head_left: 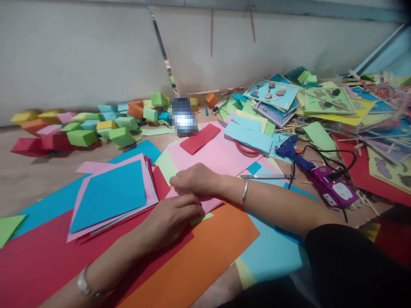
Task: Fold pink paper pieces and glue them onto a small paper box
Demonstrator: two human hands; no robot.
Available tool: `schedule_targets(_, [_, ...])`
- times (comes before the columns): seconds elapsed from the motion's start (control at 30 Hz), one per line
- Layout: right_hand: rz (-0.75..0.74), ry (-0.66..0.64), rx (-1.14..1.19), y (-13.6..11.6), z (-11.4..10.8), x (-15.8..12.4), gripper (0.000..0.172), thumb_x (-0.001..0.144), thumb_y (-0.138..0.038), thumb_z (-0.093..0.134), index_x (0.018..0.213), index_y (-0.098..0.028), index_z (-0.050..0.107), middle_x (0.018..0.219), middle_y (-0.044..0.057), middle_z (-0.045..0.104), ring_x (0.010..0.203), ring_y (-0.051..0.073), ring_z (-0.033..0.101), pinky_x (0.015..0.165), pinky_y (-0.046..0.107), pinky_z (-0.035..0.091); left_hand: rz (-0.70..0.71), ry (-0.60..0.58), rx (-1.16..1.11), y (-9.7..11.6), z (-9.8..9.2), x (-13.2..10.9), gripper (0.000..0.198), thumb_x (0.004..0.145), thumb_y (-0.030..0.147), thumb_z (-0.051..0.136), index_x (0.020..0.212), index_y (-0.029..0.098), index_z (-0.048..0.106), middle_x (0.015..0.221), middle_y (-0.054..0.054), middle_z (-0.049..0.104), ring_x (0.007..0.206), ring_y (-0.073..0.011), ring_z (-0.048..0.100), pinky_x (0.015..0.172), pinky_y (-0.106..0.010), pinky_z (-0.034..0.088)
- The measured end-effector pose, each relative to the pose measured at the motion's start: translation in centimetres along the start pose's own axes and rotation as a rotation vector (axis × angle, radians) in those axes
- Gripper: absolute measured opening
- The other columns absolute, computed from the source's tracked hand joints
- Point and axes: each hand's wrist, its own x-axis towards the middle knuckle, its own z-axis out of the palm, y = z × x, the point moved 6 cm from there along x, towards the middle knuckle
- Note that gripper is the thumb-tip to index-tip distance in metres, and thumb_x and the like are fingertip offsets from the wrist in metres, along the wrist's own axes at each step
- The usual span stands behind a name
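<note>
Coloured sheets cover the floor below a pale wall. Far left, folded paper boxes (83,137) lie in a row by the wall. Nearer, a stack of square sheets (109,194) has blue on top. Just right of it the left hand (171,218), fingers together and bent, presses down on a pink paper (210,204) at the far edge of an orange sheet (205,252). The right hand (195,179) lies flat on the same paper, fingers together. Further right lie a blue glue gun (290,149) and a purple device (334,190)
</note>
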Motion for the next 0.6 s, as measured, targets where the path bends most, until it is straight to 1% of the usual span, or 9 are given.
schedule_targets(0.07, [-0.004, 0.003, 0.005, 0.0, -0.1, 0.0, 0.017, 0.093, -0.024, 0.045, 0.102, -0.016, 0.057, 0.090, 0.004, 0.066, 0.075, 0.017, 0.060, 0.048, 0.028, 0.018, -0.007, -0.011, -0.043, -0.4, 0.3, -0.1, 0.022, 0.093, 0.011, 0.047, 0.096, 0.019, 0.067, 0.085, -0.004, 0.065, 0.076, -0.0120, 0.062, 0.064, -0.021, 0.048])
schedule_targets(0.17, [-0.001, -0.026, 0.005, 0.0, -0.1, 0.0, 0.018, 0.095, -0.023, 0.042, 0.102, -0.016, 0.057, 0.090, 0.004, 0.066, 0.076, 0.017, 0.060, 0.049, 0.028, 0.019, -0.019, -0.006, -0.001, -0.7, 0.6, -0.1, 0.022, 0.095, 0.017, 0.049, 0.104, 0.022, 0.068, 0.087, -0.003, 0.065, 0.074, -0.0121, 0.062, 0.062, -0.022, 0.047])
schedule_targets(0.27, [-0.002, -0.058, 0.007, 0.0, -0.2, 0.1, 0.017, 0.095, -0.023, 0.042, 0.103, -0.017, 0.056, 0.091, 0.005, 0.066, 0.076, 0.017, 0.059, 0.050, 0.027, 0.021, -0.026, -0.017, 0.086, -0.5, 0.9, 0.0, 0.023, 0.097, 0.021, 0.046, 0.105, 0.024, 0.068, 0.082, -0.001, 0.063, 0.065, -0.0112, 0.058, 0.055, -0.022, 0.042])
schedule_targets(0.37, [0.012, -0.062, 0.021, 0.2, -0.2, 0.2, 0.017, 0.094, -0.023, 0.043, 0.102, -0.017, 0.056, 0.091, 0.005, 0.066, 0.074, 0.016, 0.057, 0.051, 0.026, 0.021, -0.029, -0.016, 0.183, 0.0, 1.2, 0.0, 0.026, 0.098, 0.022, 0.042, 0.106, 0.024, 0.067, 0.078, -0.001, 0.059, 0.059, -0.0114, 0.053, 0.050, -0.023, 0.035])
schedule_targets(0.5, [0.068, -0.023, 0.082, 0.7, -0.1, 0.3, 0.018, 0.094, -0.023, 0.041, 0.096, -0.018, 0.058, 0.086, 0.003, 0.066, 0.065, 0.013, 0.051, 0.050, 0.027, 0.019, -0.043, -0.037, 0.273, 0.2, 1.7, -0.3, 0.027, 0.098, 0.024, 0.039, 0.108, 0.024, 0.064, 0.080, -0.002, 0.059, 0.059, -0.0123, 0.050, 0.049, -0.024, 0.029])
schedule_targets(0.6, [0.066, 0.014, 0.135, 0.9, -0.1, 0.3, 0.020, 0.094, -0.025, 0.040, 0.093, -0.018, 0.058, 0.085, 0.002, 0.066, 0.062, 0.012, 0.046, 0.050, 0.027, 0.019, -0.070, -0.097, 0.265, 0.1, 1.9, -0.2, 0.028, 0.098, 0.021, 0.039, 0.113, 0.026, 0.061, 0.084, -0.002, 0.059, 0.063, -0.0132, 0.051, 0.051, -0.024, 0.029])
